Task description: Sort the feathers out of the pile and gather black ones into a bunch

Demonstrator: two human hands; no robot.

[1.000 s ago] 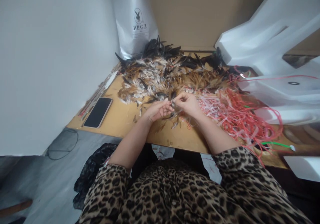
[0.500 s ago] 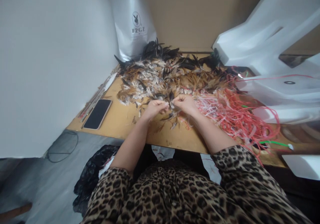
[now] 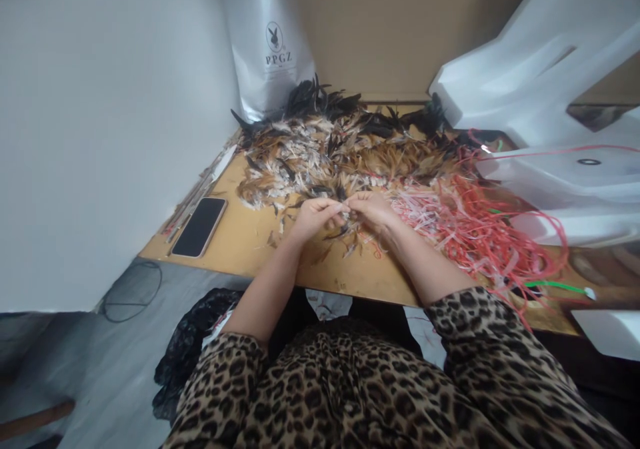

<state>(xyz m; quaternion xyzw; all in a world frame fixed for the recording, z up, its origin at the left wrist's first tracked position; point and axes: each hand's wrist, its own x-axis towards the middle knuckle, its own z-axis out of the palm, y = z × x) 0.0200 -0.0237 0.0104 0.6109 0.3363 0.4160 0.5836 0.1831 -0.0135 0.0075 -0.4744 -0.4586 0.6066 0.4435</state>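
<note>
My left hand [image 3: 315, 219] and right hand [image 3: 371, 209] pinch closed; I can't tell what's inside. Feathers [image 3: 377, 158] lie at twelve o'clock.

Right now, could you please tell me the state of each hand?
Left hand: pinched closed; whether it holds anything cannot be told.
Right hand: pinched closed, close against the left; anything held is too small to make out.
</note>
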